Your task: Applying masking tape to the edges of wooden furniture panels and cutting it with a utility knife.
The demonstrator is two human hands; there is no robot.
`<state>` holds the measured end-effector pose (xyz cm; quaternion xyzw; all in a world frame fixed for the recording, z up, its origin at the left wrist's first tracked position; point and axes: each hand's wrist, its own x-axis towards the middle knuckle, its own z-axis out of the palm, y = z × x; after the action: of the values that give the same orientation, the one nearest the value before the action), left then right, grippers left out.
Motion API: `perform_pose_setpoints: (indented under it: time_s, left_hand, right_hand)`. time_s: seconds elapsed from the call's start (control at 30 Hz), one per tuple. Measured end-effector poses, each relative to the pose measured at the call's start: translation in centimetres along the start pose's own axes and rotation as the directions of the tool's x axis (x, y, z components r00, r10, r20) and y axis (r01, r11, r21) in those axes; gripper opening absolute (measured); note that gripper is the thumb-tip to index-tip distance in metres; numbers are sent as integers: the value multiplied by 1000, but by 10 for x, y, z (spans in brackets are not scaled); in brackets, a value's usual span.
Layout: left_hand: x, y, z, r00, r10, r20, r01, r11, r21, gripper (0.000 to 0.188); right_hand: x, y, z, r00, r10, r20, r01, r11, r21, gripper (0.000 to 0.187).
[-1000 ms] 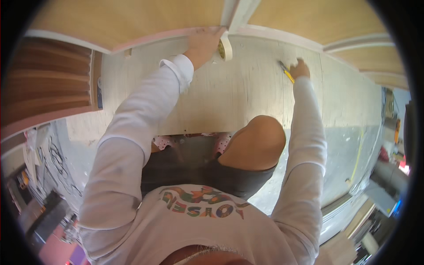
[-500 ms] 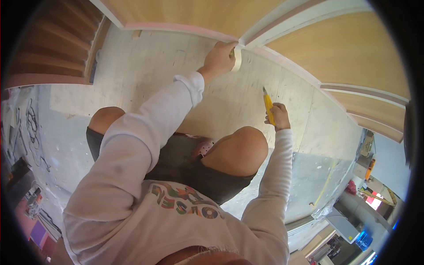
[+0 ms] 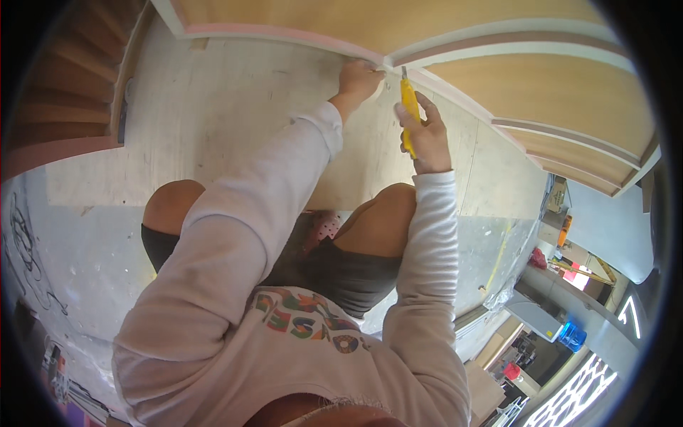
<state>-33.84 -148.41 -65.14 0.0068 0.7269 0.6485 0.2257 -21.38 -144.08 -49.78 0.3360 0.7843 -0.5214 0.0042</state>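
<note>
My right hand (image 3: 425,135) is closed around a yellow utility knife (image 3: 409,103). Its blade points up, close to the lower edge of the wooden panel frame (image 3: 455,92). At the frame's corner, my left hand (image 3: 358,80) grips a cream roll of tape (image 3: 378,91), mostly hidden behind the fingers. The left fingertips lie against the pale pink strip (image 3: 284,34) along the panel's bottom edge, just left of the knife. Whether the blade touches the tape or the frame, I cannot tell.
Light plywood flooring (image 3: 235,107) spreads below the panels. A brown slatted wooden piece (image 3: 71,92) stands at the left. My bent knees (image 3: 377,220) are close below my hands. Farther right are a blue container (image 3: 571,336) and a grey box (image 3: 533,318).
My right hand has moved up and left, bringing the knife from over the floor to the panel corner beside my left hand. The left hand keeps hold of the tape roll near that corner.
</note>
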Motion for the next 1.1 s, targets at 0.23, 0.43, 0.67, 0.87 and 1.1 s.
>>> perform_pose_setpoints:
  time_s: [0.23, 0.43, 0.67, 0.87, 1.1]
  left_hand:
    - [-4, 3, 4, 999, 29, -30, -31, 998, -48, 42]
    - [-9, 7, 10, 999, -33, -23, 31, 998, -61, 39]
    - [10, -14, 9, 1000, 13, -16, -18, 957, -291, 41]
    - [3, -11, 6, 979, 69, 192, -12, 960, -281, 35]
    - [8, -12, 0, 931, 148, 333, 128, 723, -678, 34]
  right_hand:
    - [18, 9, 20, 999, 18, -35, -21, 996, -87, 49]
    - [28, 9, 20, 972, 166, 166, -231, 798, 557, 47]
    - [40, 6, 44, 977, 21, 213, -141, 811, 568, 40]
    - [42, 9, 51, 980, 13, 196, -165, 598, 784, 33]
    - [46, 9, 69, 997, 25, 77, -75, 666, 742, 22]
